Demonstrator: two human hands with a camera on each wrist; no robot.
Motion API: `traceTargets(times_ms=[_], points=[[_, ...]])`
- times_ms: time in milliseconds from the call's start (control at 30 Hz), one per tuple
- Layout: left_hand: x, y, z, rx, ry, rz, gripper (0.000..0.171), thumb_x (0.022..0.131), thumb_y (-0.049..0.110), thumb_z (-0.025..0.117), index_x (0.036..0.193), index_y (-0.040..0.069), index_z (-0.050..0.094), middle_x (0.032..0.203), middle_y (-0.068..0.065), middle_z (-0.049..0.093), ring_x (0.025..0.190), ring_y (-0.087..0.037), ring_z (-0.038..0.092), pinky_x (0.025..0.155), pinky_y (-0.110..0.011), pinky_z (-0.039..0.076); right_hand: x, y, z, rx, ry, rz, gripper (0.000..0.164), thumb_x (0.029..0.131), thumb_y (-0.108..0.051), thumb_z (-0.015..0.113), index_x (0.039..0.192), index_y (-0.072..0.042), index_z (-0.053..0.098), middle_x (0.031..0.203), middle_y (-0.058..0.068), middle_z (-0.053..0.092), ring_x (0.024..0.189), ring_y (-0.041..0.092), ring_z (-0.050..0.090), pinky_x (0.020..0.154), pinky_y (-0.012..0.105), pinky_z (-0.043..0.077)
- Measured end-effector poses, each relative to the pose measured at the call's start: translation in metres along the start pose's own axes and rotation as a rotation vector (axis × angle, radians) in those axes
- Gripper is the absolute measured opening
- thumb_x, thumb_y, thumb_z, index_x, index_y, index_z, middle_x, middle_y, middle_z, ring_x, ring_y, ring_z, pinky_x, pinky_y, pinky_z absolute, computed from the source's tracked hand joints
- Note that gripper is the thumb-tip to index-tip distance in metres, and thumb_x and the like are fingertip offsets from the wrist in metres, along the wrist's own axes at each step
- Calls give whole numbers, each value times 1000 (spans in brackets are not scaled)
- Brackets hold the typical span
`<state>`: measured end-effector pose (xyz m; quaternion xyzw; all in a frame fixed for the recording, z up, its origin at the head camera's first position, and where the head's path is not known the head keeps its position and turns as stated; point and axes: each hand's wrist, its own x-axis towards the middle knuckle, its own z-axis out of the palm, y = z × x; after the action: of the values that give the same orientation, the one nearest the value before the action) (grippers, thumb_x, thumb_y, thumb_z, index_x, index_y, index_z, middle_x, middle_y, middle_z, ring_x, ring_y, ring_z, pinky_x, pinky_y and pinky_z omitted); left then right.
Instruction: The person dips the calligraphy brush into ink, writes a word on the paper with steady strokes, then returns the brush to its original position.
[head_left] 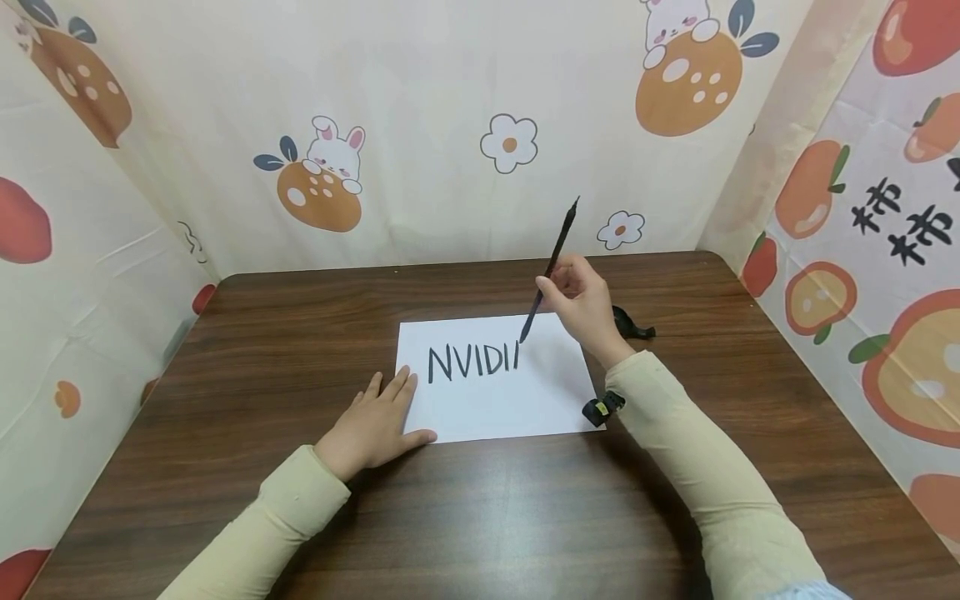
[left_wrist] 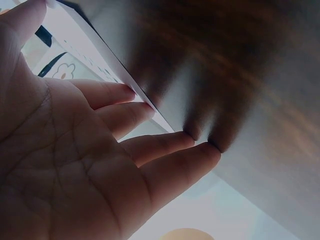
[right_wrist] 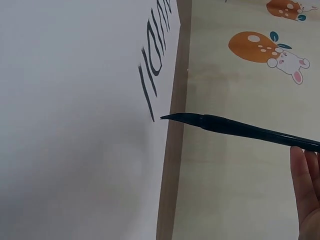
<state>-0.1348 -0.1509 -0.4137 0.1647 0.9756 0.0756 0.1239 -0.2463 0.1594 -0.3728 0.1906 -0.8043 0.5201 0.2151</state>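
Observation:
A white sheet of paper [head_left: 495, 412] lies on the table, bearing dark brushed letters [head_left: 472, 360] that read NVIDI, then one more slightly slanted stroke. My left hand [head_left: 371, 425] rests at the sheet's left edge, fingers spread and fairly straight; its palm [left_wrist: 65, 165] fills much of the left wrist view. With thumb and fingers, my right hand [head_left: 585, 304] pinches a dark writing brush [head_left: 557, 252] by its handle. The brush tip [right_wrist: 175, 118] points down near the top of the last stroke; whether it touches the paper I cannot tell.
Behind my right wrist a small black object [head_left: 633, 325] sits on the table, partly hidden. A black wrist camera [head_left: 602, 408] hangs by the right cuff. The brown wooden table [head_left: 465, 517] ends at a patterned curtain [head_left: 450, 192], with more printed cloth on both sides.

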Motion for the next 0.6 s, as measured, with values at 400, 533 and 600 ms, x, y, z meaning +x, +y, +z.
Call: traceTargets(times_ms=[400,533,600], points=[[0,0,1,2,-1,0,94,90,62,56,155,2,25,163,-17,20,142,-56,23,107,-69,31,-7,-27,0,46,-4,55,17,94,-2,62,106,7,53,86,21,61,67,2,63,72,42,60],[0,0,1,2,4,0,94,90,62,56,154,2,25,163,-17,20,142,-56,23,107,-69,31,-9,-23,0,49,-14,67,18,94,-2,61,107,7,53,86,21,60,66,-3,62,70,29,59],[0,0,1,2,5,1,93,90,62,56,154,2,25,163,-17,20,142,-56,23,107,-69,31,-10,-22,-1,33,-12,75,18,94,-2,62,107,7,53,86,21,60,67,6,64,68,20,56]])
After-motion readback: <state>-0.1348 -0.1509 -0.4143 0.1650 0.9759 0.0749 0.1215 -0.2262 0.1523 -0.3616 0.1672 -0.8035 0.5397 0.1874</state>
